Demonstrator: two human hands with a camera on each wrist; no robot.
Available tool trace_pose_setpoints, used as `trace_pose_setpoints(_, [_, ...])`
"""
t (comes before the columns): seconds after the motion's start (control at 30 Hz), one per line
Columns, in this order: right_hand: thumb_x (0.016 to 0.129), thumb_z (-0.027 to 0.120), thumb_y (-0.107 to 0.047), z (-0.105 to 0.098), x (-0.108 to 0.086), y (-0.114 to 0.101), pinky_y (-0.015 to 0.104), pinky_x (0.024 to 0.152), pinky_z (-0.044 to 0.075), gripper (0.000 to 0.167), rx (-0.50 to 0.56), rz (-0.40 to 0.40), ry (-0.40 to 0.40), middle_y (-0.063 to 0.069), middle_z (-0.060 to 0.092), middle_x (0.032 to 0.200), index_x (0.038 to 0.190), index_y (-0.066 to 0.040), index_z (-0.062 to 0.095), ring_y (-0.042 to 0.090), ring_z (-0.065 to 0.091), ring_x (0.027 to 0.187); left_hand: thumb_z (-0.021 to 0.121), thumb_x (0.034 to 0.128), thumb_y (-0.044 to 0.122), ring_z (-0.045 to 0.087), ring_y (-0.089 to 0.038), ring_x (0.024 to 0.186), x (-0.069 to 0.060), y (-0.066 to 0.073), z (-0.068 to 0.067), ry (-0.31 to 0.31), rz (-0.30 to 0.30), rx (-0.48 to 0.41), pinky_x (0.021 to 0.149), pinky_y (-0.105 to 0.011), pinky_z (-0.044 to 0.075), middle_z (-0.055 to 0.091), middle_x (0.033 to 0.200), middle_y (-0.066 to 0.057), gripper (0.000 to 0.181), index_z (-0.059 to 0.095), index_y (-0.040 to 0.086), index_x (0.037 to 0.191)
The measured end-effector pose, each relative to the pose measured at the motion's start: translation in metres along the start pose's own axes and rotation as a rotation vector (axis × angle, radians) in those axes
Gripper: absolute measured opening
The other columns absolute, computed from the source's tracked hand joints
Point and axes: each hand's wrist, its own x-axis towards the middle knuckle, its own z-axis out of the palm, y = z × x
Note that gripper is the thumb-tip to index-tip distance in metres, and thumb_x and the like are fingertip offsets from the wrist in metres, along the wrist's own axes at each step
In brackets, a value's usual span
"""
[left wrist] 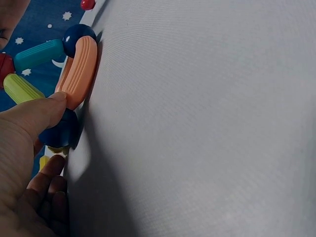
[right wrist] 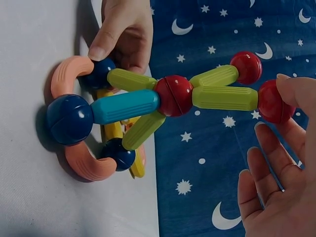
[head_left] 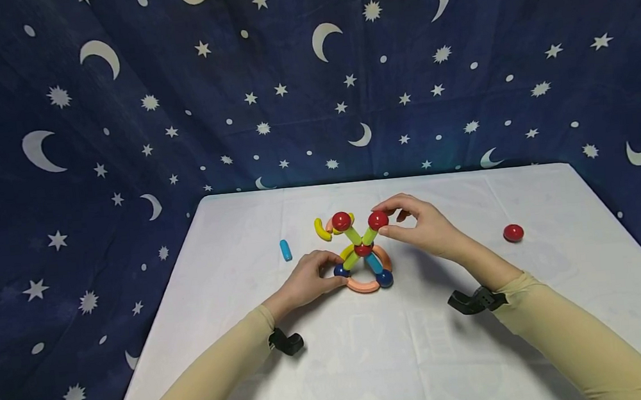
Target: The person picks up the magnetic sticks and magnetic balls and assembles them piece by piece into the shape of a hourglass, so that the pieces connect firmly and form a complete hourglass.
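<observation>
A toy structure of balls and ribbed rods stands on the white table (head_left: 336, 366). Its base joins dark blue balls (right wrist: 70, 119) with curved orange rods (right wrist: 91, 163) and a yellow one. From the base, a blue rod (right wrist: 126, 106) and lime green rods slope up to a middle red ball (right wrist: 174, 96). Two more lime green rods (right wrist: 224, 98) rise from there, each topped by a red ball. My left hand (head_left: 311, 279) grips the left blue base ball (left wrist: 60, 131) between thumb and fingers. At the upper right, my right hand (head_left: 424, 225) pinches the right top red ball (head_left: 378, 221).
A short blue rod (head_left: 285, 250) lies left of the structure. Curved yellow (head_left: 322, 229) and orange pieces lie behind it. Far to the right sits a loose red piece (head_left: 513, 233). A dark blue cloth (head_left: 290, 125) with moons and stars hangs behind the table.
</observation>
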Motion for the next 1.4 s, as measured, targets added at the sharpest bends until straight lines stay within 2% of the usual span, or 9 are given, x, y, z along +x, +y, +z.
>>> trace_pose_setpoints(0.4, [0.092,0.079,-0.026,-0.002,-0.002,0.0,0.034,0.09,0.047,0.041,0.014,-0.006,0.003,-0.007,0.064,0.127,0.131,-0.022,0.068,0.017,0.054,0.107,0.081,0.0895,0.037,0.049,-0.016,0.109,0.001,0.001,0.0,-0.001,0.004,-0.005,0.095,-0.038,0.041,0.061,0.124,0.005,0.04,0.068,0.022,0.125])
trace_pose_setpoints(0.53, [0.092,0.079,-0.026,-0.003,-0.002,0.001,0.032,0.089,0.047,0.041,0.018,-0.004,0.005,-0.007,0.064,0.126,0.131,-0.022,0.068,0.017,0.055,0.106,0.081,0.0892,0.036,0.049,-0.016,0.109,0.002,0.0,0.0,-0.002,0.006,-0.001,0.095,-0.037,0.04,0.061,0.124,0.005,0.041,0.068,0.022,0.125])
trace_pose_setpoints(0.73, [0.092,0.079,-0.026,-0.002,-0.002,0.004,0.038,0.09,0.048,0.042,0.019,0.006,0.004,-0.007,0.064,0.126,0.131,-0.023,0.068,0.017,0.055,0.106,0.081,0.0893,0.036,0.049,-0.017,0.108,0.002,0.0,0.0,-0.005,0.009,-0.004,0.094,-0.037,0.04,0.061,0.124,0.004,0.041,0.068,0.021,0.125])
trace_pose_setpoints(0.83, [0.092,0.079,-0.027,-0.002,-0.003,0.005,0.034,0.09,0.047,0.042,0.015,0.01,0.003,-0.007,0.064,0.127,0.132,-0.023,0.068,0.016,0.055,0.106,0.081,0.0892,0.035,0.049,-0.017,0.108,0.002,0.001,0.0,-0.004,0.011,-0.004,0.094,-0.037,0.04,0.061,0.124,0.004,0.041,0.068,0.021,0.125])
trace_pose_setpoints(1.03, [0.091,0.08,-0.026,-0.003,-0.004,0.005,0.03,0.089,0.046,0.044,0.018,0.01,-0.002,-0.006,0.064,0.127,0.133,-0.019,0.067,0.017,0.055,0.106,0.081,0.0893,0.035,0.049,-0.017,0.108,0.002,0.0,0.0,-0.003,0.013,-0.005,0.094,-0.037,0.04,0.061,0.123,0.004,0.04,0.068,0.021,0.124])
trace_pose_setpoints(1.2, [0.096,0.074,-0.023,-0.005,-0.006,0.007,0.033,0.092,0.046,0.042,0.022,0.004,-0.002,-0.002,0.064,0.13,0.136,-0.016,0.065,0.017,0.056,0.109,0.081,0.0897,0.036,0.049,-0.017,0.109,0.001,0.001,0.0,-0.008,0.008,-0.014,0.095,-0.038,0.04,0.061,0.124,0.004,0.04,0.068,0.021,0.124])
trace_pose_setpoints(1.3, [0.101,0.067,-0.026,-0.006,-0.006,0.014,0.036,0.093,0.046,0.039,0.029,0.038,0.014,0.004,0.065,0.132,0.137,-0.013,0.063,0.02,0.058,0.112,0.08,0.0899,0.037,0.049,-0.017,0.111,0.0,0.001,-0.001,-0.01,0.002,-0.015,0.096,-0.039,0.04,0.06,0.125,0.003,0.04,0.067,0.022,0.125])
trace_pose_setpoints(1.4, [0.103,0.063,-0.032,-0.001,-0.005,0.033,0.038,0.09,0.046,0.037,0.009,0.125,0.022,0.006,0.067,0.128,0.134,-0.013,0.065,0.023,0.059,0.11,0.08,0.09,0.037,0.049,-0.018,0.112,0.0,0.0,0.0,-0.007,-0.006,-0.015,0.097,-0.039,0.04,0.06,0.126,0.003,0.04,0.067,0.022,0.125])
